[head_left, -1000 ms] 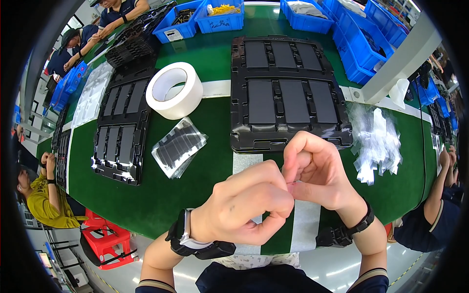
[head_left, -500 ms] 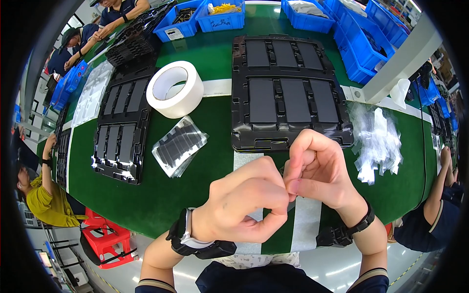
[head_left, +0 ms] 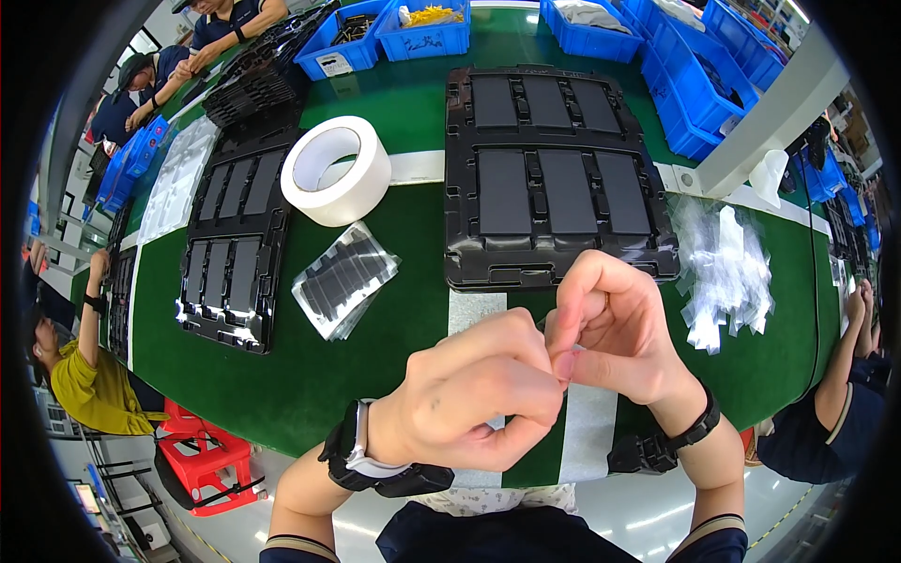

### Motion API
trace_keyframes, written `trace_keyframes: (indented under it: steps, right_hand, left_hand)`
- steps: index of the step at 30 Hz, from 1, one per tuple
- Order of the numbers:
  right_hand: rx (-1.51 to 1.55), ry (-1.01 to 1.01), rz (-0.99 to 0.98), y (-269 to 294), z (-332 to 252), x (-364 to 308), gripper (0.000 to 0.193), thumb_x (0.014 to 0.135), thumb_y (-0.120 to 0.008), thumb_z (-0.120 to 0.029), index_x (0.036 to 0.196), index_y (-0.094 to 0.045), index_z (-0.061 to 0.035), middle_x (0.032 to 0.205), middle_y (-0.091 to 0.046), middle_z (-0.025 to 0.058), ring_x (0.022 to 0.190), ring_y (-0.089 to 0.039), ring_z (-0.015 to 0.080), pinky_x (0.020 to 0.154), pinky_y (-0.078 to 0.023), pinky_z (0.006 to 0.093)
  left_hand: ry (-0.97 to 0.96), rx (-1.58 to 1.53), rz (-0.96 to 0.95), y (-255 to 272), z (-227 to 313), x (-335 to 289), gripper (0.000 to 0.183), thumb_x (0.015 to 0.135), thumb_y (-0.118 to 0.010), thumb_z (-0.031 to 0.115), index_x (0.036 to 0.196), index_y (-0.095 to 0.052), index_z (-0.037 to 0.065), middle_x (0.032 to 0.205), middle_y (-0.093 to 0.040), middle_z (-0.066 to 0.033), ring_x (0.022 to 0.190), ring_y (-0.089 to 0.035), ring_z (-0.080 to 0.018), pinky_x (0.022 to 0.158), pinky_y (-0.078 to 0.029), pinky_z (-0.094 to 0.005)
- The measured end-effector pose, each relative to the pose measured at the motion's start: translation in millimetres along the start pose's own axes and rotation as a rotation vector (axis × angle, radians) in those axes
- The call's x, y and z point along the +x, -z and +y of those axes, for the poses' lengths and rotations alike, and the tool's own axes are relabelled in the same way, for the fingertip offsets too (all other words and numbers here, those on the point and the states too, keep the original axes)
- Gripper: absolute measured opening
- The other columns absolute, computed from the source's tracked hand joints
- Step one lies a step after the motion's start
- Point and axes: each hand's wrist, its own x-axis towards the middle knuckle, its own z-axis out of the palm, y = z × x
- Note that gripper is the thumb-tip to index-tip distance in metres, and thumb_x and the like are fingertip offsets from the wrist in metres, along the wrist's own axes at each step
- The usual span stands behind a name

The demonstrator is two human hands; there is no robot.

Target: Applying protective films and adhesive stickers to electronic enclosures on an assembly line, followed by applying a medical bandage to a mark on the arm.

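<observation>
Change: left hand [head_left: 479, 399] shifted slightly toward right hand [head_left: 615, 333] since half a second ago.
Hands: together at fingertips; cannot tell whether gripping anything.
Black tray [head_left: 535, 250]: on tabletop [head_left: 366, 375], just beyond hands.

No wording or number can be read. Far beyond the left hand's grip [head_left: 474, 399], to its left, a blue bin [head_left: 364, 57] bears a white label [head_left: 333, 65]; the neighbouring bin [head_left: 454, 40] carries dark marks [head_left: 420, 46]. Both are too small to decipher.
</observation>
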Motion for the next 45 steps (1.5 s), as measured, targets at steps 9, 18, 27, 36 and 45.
trace_keyframes:
  steps: [9, 18, 27, 36, 45]
  right_hand:
    - [-0.037, 0.044, -0.012, -0.7, 3.3, -1.2, 0.024, 0.072, -0.061, 0.012, 0.088, -0.049, -0.0012, 0.075, -0.06, 0.0056, 0.072, -0.061, 0.0099, 0.065, -0.05, 0.0223]
    - [0.004, 0.141, -0.02, -0.2, -1.9, -2.0, 0.02, 0.072, -0.06, 0.011, 0.083, -0.048, 0.0, 0.075, -0.058, 0.0071, 0.072, -0.063, 0.0142, 0.062, -0.05, 0.0239]
    - [0.011, 0.186, -0.045, 3.6, -0.1, -2.8, 0.021, 0.071, -0.062, 0.012, 0.083, -0.049, 0.0002, 0.076, -0.058, 0.0075, 0.073, -0.061, 0.0122, 0.065, -0.048, 0.0223]
    - [-0.002, 0.169, -0.055, 2.2, 0.7, -3.4, 0.021, 0.071, -0.063, 0.011, 0.083, -0.049, -0.0002, 0.077, -0.057, 0.006, 0.074, -0.061, 0.012, 0.064, -0.048, 0.0226]
    - [-0.035, 0.159, 0.036, -0.4, 3.1, 1.2, 0.015, 0.083, -0.053, 0.005, 0.094, -0.045, -0.0015, 0.076, -0.057, 0.0044, 0.073, -0.059, 0.0097, 0.061, -0.046, 0.0217]
  left_hand:
    - [-0.037, -0.144, 0.042, -5.4, -4.5, -3.6, 0.024, 0.062, -0.06, -0.015, 0.075, -0.053, 0.005, 0.071, -0.049, -0.0052, 0.054, -0.047, -0.0168, 0.047, -0.04, -0.0232]
    - [-0.054, -0.028, 0.07, -1.0, 1.2, 0.9, 0.044, 0.059, -0.065, -0.017, 0.079, -0.04, 0.014, 0.076, -0.05, -0.0033, 0.055, -0.049, -0.0152, 0.051, -0.042, -0.0264]
    - [-0.108, 0.007, 0.004, 1.3, 0.7, 5.6, 0.051, 0.058, -0.069, -0.015, 0.083, -0.037, 0.015, 0.08, -0.054, -0.0051, 0.069, -0.062, -0.0205, 0.054, -0.044, -0.0284]
    - [-0.1, 0.04, 0.022, 0.3, 0.6, 2.9, 0.049, 0.058, -0.069, -0.014, 0.082, -0.037, 0.014, 0.077, -0.053, -0.005, 0.064, -0.059, -0.0187, 0.05, -0.041, -0.0262]
    - [-0.097, -0.05, -0.019, 4.0, -1.0, 4.8, 0.051, 0.058, -0.069, -0.013, 0.087, -0.035, 0.011, 0.079, -0.051, -0.009, 0.067, -0.059, -0.0218, 0.055, -0.048, -0.032]
